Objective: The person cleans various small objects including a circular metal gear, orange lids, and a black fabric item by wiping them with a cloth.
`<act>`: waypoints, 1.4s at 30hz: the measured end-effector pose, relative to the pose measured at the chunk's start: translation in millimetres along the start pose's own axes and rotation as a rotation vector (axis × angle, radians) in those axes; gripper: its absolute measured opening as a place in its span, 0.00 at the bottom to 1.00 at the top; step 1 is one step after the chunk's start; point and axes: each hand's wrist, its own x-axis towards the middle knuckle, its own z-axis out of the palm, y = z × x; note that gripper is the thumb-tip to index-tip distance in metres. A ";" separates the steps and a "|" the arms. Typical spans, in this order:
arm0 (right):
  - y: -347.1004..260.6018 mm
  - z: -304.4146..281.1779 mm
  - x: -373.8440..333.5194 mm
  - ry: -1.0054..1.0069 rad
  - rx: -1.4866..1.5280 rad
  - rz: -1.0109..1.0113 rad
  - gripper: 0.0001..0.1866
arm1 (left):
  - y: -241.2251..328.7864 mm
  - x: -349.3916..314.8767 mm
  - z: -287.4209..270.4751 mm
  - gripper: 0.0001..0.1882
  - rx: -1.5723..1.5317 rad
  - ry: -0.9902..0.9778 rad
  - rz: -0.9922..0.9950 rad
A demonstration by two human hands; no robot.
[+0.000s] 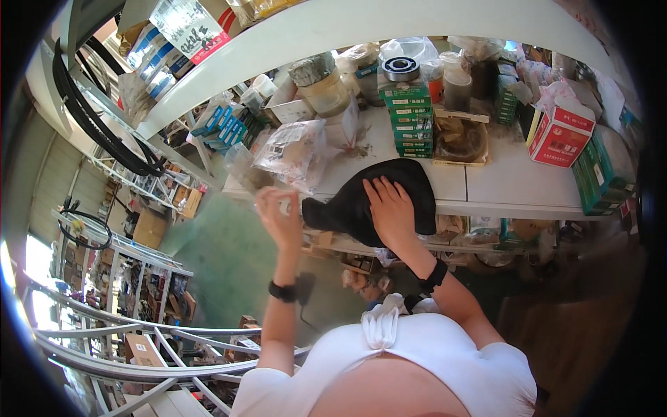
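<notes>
A black, smooth piece shaped like a bicycle saddle (340,212), wide at the right and narrowing to a neck at the left, rests across the shelf's front edge. My right hand (391,212) lies flat on its broad part, fingers stretched out. Just off the narrow end is my left hand (279,217), raised with its fingers bent together. Something pale shows between those fingers, too small to name. The underside of the black piece is hidden. Beyond my left hand, a clear plastic bag (292,149) lies on the shelf.
Behind the black piece stands a stack of green boxes (413,125) topped by a ball bearing (401,66). A red and white box (561,132) sits to the right. Blue boxes (224,127) are stacked at the left. Black hoses (90,125) hang from the shelf frame.
</notes>
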 end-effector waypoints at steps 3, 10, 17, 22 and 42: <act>4.0 1.2 1.3 -0.007 -0.059 -0.016 0.25 | -2.6 43.9 6.8 0.22 -0.037 0.016 -0.033; 6.1 7.4 6.0 0.003 -0.014 -0.093 0.21 | -17.3 79.4 17.3 0.45 0.218 -0.552 0.039; 7.9 4.7 5.2 -0.051 -0.037 -0.086 0.20 | -17.8 93.8 18.5 0.47 0.523 -0.808 0.080; 7.0 -0.9 5.7 -0.054 0.011 -0.084 0.21 | -33.4 118.8 2.1 0.40 0.085 -1.007 0.018; 7.0 -8.2 13.1 0.071 0.252 0.002 0.07 | -77.2 67.4 24.4 0.22 -1.079 -0.219 -1.329</act>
